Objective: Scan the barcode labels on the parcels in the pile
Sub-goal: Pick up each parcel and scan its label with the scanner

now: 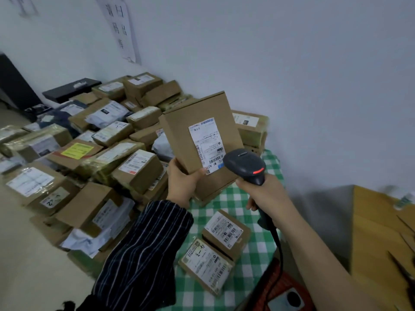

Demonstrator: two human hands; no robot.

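**Trainee:** Where is the parcel that is being scanned?

**Instructor:** The flat cardboard box [197, 122] is held upright above the checked tablecloth [226, 198], with its label [205, 142] facing the person. The left hand [182, 182] grips the lower left corner, thumb on the front face, just beside the label. The right hand [262, 194] is closed round the handle of the scanner [244, 164]. The scanner head sits just in front of the label's lower right corner, and a red light shows on it.

**Trainee:** How will the box handle?

**Instructor:** One hand carries it by a corner, so it is probably light. The cardboard looks stiff and matt, so slipping is unlikely. Take hold at an edge or corner, clear of the barcode. A thumb across the bars would probably block the read. The contents cannot be seen, so handle it as fragile.

**Trainee:** And the work area?

**Instructor:** Two small boxes [225, 230] lie label-up on the tablecloth, near the person. The pile [101, 149] of cartons and soft mail bags lies on the floor [27, 265] to the left, against a plain white wall [292, 63] that carries a paper notice [121, 28]. The scanner cable [277, 239] runs down from the handle. A large brown carton [377, 221] stands at the right.
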